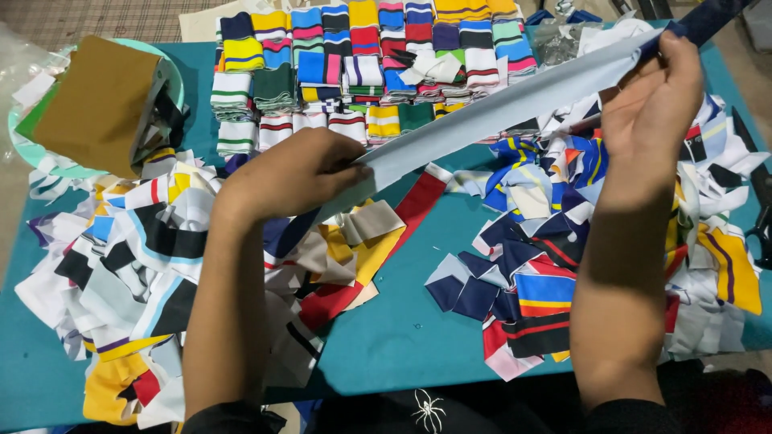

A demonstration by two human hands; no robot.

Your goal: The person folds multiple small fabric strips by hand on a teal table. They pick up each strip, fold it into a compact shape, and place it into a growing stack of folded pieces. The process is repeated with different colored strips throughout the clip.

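Note:
My left hand pinches the near end of a long pale grey-blue fabric strip. My right hand grips the far end of the same strip, where it turns dark navy. The strip is stretched taut in a diagonal above the teal table. Below it lies a red and yellow strip among loose scraps.
Folded striped ribbed bands are stacked in rows at the back. Heaps of mixed fabric scraps lie at the left and right. A brown folded cloth rests on a mint tray at the far left. Black scissors sit at the right edge.

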